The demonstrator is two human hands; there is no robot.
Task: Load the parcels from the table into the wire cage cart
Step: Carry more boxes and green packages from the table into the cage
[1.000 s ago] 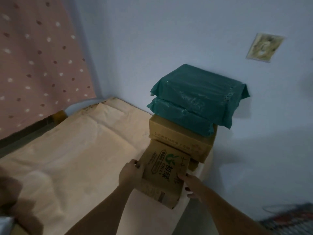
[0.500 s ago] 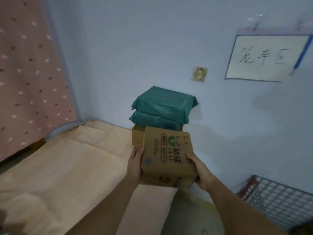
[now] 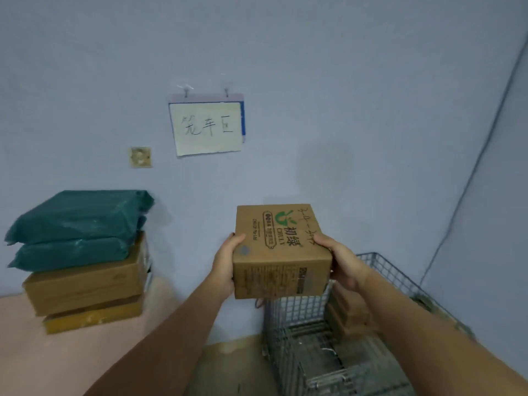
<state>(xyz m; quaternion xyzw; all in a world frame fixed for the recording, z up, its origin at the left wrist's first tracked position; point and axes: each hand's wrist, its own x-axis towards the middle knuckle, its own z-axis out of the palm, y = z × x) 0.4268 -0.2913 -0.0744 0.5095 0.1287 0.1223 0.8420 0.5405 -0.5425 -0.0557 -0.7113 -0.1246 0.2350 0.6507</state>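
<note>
I hold a small brown cardboard box [image 3: 281,252] with a green logo in mid-air, my left hand [image 3: 227,267] on its left side and my right hand [image 3: 341,262] on its right side. It hangs above the near left corner of the wire cage cart [image 3: 303,332], which stands low at the right. Inside the cart, cardboard boxes [image 3: 347,312] lean against the far side. On the table [image 3: 57,358] at the left remains a stack: two green plastic-wrapped parcels [image 3: 77,230] on a brown carton [image 3: 85,287], over a flat yellow box [image 3: 94,318].
A blue wall stands close behind, with a handwritten paper sign [image 3: 207,127] and a wall socket [image 3: 140,157]. A second wall closes the right side behind the cart. A strip of floor [image 3: 228,355] lies between table and cart.
Both hands lifted the small box off the table beside the stack and carried it to the right. My view turned right too, so the cart has come into sight under the box.
</note>
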